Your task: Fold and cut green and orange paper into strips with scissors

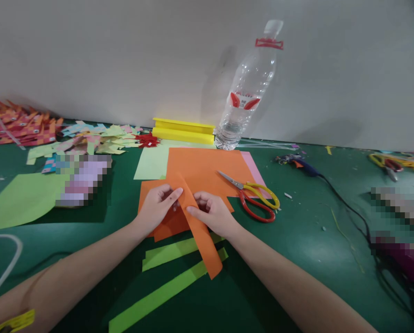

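Observation:
Both hands grip one long orange paper strip (204, 238), which slants down toward me above the table. My left hand (160, 203) pinches it near its far end, thumb on top. Lower along the strip, my right hand (212, 212) has its thumb on the paper and fingers curled behind it. Beneath the hands lie orange paper sheets (207, 166). Two green paper strips (165, 291) rest on the table nearer me, partly under the orange strip. Scissors (258, 194) with yellow and red handles lie right of my right hand, their blades over the orange sheet.
A clear plastic bottle (240, 101) stands at the back against the wall, beside a folded yellow piece (184, 132). Paper scraps (92, 138) and red-orange woven pieces (23, 125) are heaped at back left. A glue gun (302, 166) with a cable lies at right.

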A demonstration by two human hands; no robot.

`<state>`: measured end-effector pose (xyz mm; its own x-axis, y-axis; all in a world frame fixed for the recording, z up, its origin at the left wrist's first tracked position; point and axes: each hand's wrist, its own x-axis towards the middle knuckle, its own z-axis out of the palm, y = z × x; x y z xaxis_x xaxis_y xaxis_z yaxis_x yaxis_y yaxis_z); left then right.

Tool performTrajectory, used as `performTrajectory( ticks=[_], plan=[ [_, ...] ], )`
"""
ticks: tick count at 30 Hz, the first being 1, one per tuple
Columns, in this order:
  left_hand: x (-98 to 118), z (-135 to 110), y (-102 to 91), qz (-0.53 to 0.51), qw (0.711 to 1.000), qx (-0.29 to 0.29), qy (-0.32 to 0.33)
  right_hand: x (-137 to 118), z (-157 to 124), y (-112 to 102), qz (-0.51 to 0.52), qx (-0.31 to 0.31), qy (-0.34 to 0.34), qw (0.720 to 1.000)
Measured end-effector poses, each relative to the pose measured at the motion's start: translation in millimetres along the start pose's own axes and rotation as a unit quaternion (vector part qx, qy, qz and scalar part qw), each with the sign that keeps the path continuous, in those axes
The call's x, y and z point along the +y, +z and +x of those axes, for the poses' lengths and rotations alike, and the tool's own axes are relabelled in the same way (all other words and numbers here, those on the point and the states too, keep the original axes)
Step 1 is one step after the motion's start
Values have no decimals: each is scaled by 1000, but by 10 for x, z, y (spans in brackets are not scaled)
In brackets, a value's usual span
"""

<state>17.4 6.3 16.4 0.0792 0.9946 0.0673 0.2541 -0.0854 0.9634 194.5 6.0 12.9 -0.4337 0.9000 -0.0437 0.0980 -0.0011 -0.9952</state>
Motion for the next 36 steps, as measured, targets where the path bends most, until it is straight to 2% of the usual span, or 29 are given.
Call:
performTrajectory(
  ticks=[7,12,17,24,30,36],
  plan=[
    [-49,19,6,32,999,-20,13,-24,-15,1,-7,-21,-25,999],
    [-62,5,18,105,992,-34,63,0,-10,1,-54,16,-36,998],
    [-50,13,11,56,996,-51,56,24,13,16,-44,16,-18,999],
    [-48,17,-16,17,999,-22,23,16,-4,16,-38,-6,-10,999],
    [-39,8,-2,55,995,-55,56,13,-5,12,-70,15,-24,997],
    [-43,17,5,47,994,-71,73,4,3,22,-94,28,-18,995]
  ],
)
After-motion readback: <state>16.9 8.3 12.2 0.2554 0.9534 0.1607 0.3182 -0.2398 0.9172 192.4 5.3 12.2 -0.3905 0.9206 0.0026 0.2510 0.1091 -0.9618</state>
